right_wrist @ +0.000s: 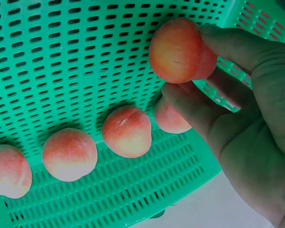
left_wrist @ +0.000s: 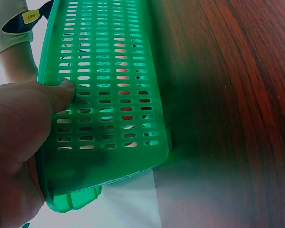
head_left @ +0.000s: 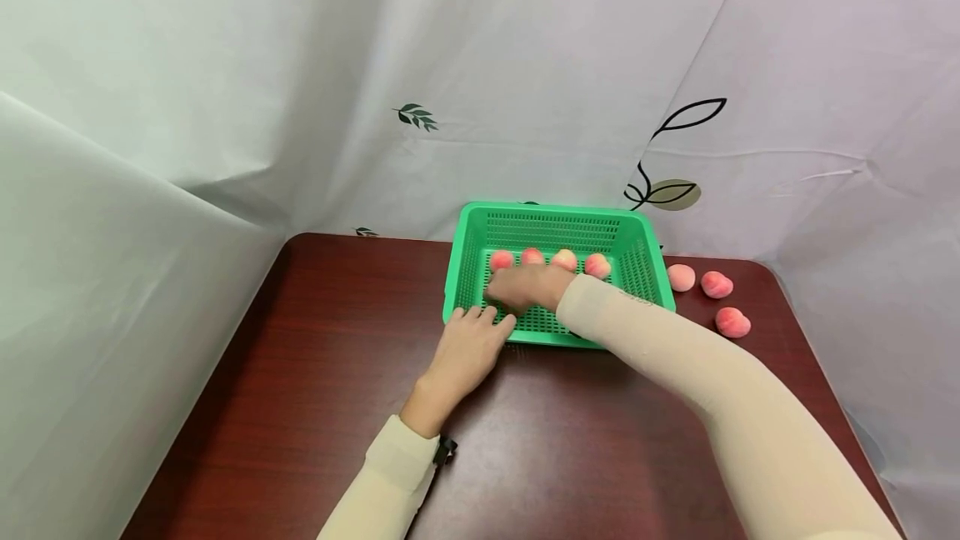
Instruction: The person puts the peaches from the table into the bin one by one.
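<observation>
My right hand (head_left: 527, 286) is inside the green plastic basket (head_left: 551, 209). In the right wrist view its thumb and fingers pinch a red-yellow peach (right_wrist: 175, 51) low over the slotted bottom. Several other peaches stand in a row along the basket's far side, among them one peach (right_wrist: 127, 132) close to the held one. My left hand (head_left: 467, 350) grips the near left rim. Its thumb (left_wrist: 62, 95) presses on the outer wall, and its fingers reach over the rim in the head view. From the head, the held peach is hidden behind my right hand.
On the dark red wooden table (head_left: 330, 340), to the right of the basket, lie three more peaches, one peach (head_left: 732, 322) nearest me. A white curtain (head_left: 525, 65) with leaf prints hangs right behind the basket and along both sides.
</observation>
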Tool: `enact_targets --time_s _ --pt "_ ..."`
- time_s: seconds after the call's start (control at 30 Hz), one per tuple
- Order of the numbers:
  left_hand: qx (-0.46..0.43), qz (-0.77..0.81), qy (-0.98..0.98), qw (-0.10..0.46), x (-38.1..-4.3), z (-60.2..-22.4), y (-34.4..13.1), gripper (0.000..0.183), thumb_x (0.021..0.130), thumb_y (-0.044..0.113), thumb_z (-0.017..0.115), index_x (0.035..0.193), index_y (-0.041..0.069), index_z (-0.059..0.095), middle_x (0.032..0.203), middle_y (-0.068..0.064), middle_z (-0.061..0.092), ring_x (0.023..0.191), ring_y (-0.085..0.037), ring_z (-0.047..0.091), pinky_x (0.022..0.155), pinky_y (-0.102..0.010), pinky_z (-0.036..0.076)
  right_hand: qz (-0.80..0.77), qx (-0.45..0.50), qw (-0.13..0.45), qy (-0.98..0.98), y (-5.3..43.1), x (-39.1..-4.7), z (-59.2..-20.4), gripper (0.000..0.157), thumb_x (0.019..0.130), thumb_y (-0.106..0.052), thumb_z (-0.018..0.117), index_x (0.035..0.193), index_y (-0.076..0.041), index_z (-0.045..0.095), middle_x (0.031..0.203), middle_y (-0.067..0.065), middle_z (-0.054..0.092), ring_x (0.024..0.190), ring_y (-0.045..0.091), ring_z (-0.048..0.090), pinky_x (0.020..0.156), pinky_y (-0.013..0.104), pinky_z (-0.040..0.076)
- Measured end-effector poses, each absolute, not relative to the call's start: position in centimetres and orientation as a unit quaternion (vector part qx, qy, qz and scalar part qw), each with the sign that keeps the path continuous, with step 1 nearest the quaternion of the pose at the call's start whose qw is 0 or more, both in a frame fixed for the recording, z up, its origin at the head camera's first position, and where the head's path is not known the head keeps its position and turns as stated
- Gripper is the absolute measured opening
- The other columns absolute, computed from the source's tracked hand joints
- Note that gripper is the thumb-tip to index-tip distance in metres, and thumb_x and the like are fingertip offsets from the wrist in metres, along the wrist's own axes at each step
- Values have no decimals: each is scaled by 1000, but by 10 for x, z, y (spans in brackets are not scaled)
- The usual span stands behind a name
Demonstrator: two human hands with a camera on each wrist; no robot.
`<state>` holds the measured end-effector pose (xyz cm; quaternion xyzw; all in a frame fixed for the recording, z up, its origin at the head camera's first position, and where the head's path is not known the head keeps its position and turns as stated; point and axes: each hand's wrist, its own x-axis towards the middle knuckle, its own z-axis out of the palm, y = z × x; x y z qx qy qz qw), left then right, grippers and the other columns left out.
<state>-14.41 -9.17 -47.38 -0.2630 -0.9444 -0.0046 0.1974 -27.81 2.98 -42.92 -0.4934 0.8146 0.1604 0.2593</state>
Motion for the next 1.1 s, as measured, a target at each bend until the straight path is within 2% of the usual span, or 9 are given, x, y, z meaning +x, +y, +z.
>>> enact_targets --time_s 0.1,0.23,0.3,0.43,0.5,0.63,0.97,1.1 --pt "-263 -6 -944 201 -144 -474 -91 9 101 11 58 94 17 60 82 -2 60 68 -22 54 61 -29 21 155 -491 265 815 29 -279 -430 17 97 -3 61 92 -19 59 85 -1 55 73 13 43 68 27 36" --pt "-265 -5 -943 200 -144 -475 -90 8 100 11 59 95 17 61 82 -2 60 68 -22 53 61 -29 21 162 -499 250 814 28 -279 -430 13 102 -8 56 101 -18 65 94 0 63 75 12 51 69 26 39" --pt "-266 -3 -944 197 -144 -475 -89 7 101 12 59 96 17 62 83 -3 61 69 -23 54 62 -29 21 179 -508 233 810 28 -279 -430 18 104 -10 53 114 -18 66 113 2 67 84 13 58 76 26 44" --pt "-266 1 -944 194 -144 -475 -88 7 101 13 59 97 17 63 83 -2 61 69 -22 55 62 -29 20 220 -514 213 801 25 -278 -429 28 107 -11 47 130 -17 62 136 4 63 106 19 66 91 30 51" --pt "-264 4 -945 194 -144 -475 -89 7 101 13 60 97 18 63 83 -2 61 70 -22 56 62 -29 20 226 -515 212 799 24 -278 -429 33 107 -10 47 137 -17 60 144 5 59 121 21 63 100 34 50" --pt "-262 6 -945 193 -144 -475 -89 7 101 14 59 99 19 64 84 -2 62 71 -22 57 62 -29 23 223 -518 209 799 22 -279 -429 43 108 -10 47 150 -18 51 161 4 45 147 24 46 115 38 43" --pt "-264 -3 -946 190 -144 -474 -91 6 101 14 60 99 18 64 86 -3 63 75 -24 60 62 -30 27 149 -483 251 825 22 -280 -428 48 109 -15 48 157 -20 44 166 7 38 149 25 43 107 35 48" --pt "-264 -1 -946 188 -144 -474 -91 6 102 14 59 99 18 64 86 -3 64 75 -24 60 62 -30 26 127 -481 250 831 23 -281 -425 49 107 -12 52 156 -20 45 166 9 37 138 26 55 99 33 52"
